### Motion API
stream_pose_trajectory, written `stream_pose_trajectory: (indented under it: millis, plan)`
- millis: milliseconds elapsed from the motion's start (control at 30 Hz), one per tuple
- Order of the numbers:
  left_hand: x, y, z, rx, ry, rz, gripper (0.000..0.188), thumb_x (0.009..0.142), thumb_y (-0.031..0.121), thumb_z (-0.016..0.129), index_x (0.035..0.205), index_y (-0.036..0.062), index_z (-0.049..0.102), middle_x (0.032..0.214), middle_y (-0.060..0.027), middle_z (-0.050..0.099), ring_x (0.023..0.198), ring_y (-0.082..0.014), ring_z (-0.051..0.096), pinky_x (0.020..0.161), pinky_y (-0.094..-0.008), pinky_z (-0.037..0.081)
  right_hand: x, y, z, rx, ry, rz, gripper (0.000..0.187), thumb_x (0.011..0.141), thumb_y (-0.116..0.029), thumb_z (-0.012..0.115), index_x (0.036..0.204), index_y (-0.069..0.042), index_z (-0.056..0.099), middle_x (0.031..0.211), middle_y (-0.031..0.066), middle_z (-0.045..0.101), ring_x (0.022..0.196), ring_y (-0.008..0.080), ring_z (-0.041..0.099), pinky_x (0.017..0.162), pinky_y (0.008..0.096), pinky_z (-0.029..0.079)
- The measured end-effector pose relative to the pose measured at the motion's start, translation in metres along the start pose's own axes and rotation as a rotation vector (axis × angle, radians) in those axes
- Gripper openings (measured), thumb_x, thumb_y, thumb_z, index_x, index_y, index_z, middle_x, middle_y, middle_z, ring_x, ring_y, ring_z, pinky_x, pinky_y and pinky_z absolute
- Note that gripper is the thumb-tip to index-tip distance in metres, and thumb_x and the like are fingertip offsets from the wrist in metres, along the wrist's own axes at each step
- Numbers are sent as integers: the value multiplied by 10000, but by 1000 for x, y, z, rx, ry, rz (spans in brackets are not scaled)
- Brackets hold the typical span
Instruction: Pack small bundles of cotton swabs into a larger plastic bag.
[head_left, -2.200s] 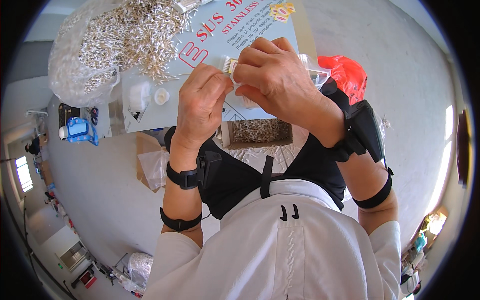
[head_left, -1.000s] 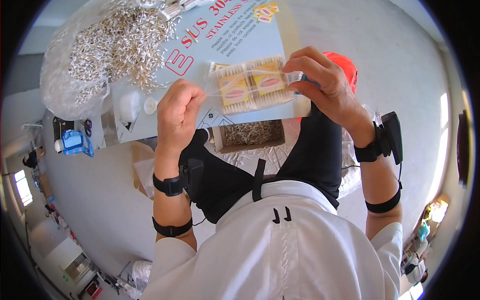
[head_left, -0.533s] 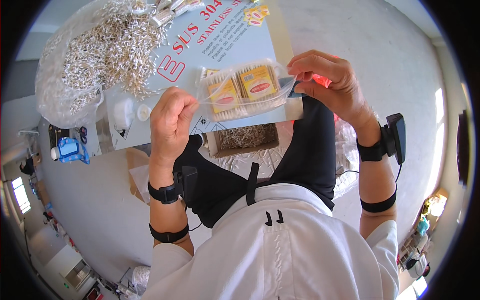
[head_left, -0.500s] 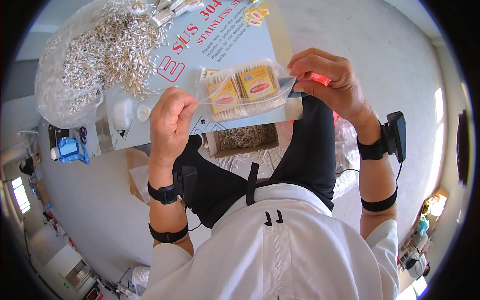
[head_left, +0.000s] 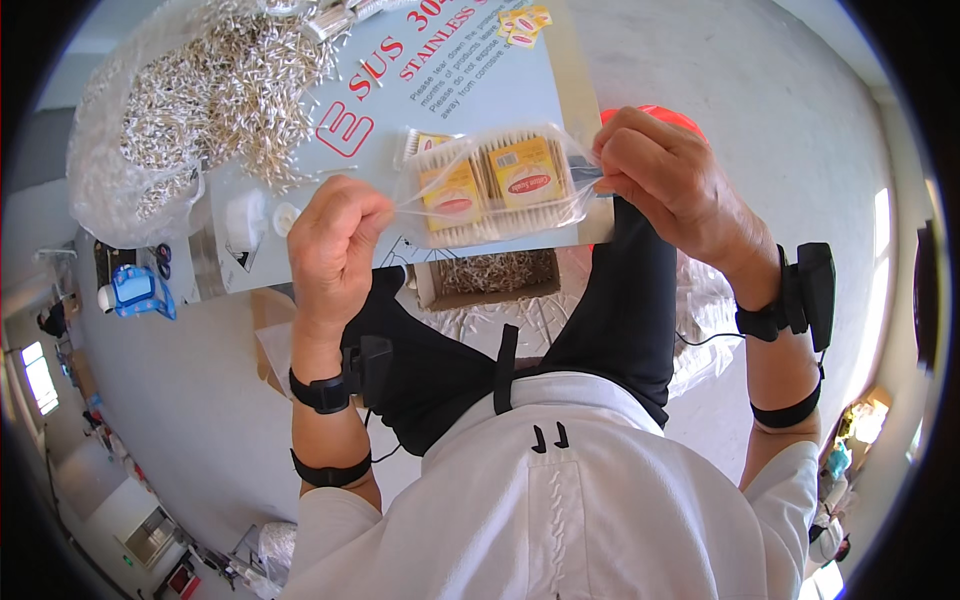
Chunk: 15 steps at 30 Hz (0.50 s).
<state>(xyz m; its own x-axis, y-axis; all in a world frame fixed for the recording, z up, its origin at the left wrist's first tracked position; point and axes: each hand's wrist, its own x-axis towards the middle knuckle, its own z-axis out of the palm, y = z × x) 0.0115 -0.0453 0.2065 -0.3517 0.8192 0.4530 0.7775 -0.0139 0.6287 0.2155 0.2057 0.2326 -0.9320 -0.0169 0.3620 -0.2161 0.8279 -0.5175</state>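
Observation:
A clear plastic bag (head_left: 480, 222) is stretched between my two hands, over the near edge of the table. Inside it lie two packs of cotton swabs (head_left: 525, 180) side by side, each with a yellow label. My left hand (head_left: 335, 235) pinches the bag's left end between thumb and fingers. At the opposite end, my right hand (head_left: 665, 180) is closed on the plastic, its fingers curled in. Part of another yellow-labelled swab pack (head_left: 428, 140) shows behind the bag.
A large clear bag (head_left: 90, 190) of loose cotton swabs (head_left: 260, 110) spills over the table's left side. Small yellow cards (head_left: 525, 25) lie at the far edge. Scissors (head_left: 164, 260) and a blue packet (head_left: 138, 292) sit at left. Below the table is a cardboard box (head_left: 430, 290) of swabs.
My right hand has moved right and its fingers have curled tighter round the bag's end. The bag is drawn out slightly wider; my left hand has shifted a little left.

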Motion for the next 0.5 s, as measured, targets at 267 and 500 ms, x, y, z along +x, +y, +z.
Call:
stream_pose_trajectory:
  millis: [267, 500]
  plan:
    - [-6, -4, -1, -18, 47, -52, 107, 835, -69, 670, 859, -15, 581, 764, -76, 557, 665, -200, 510, 584, -277, 417, -7, 0, 7, -185, -12, -97, 253, 732, 1, 739, 851, 15, 516, 888, 137, 550, 786, 321, 592, 669, 386, 515]
    - [3, 7, -5, 121, -6, -12, 171, 779, -21, 712, 913, 4, 609, 956, -117, 587, 825, -260, 563, 673, -331, 465, 0, -7, 10, -97, 64, -42, 245, 742, -18, 759, 850, -16, 539, 1026, 141, 595, 882, 305, 619, 711, 381, 529]
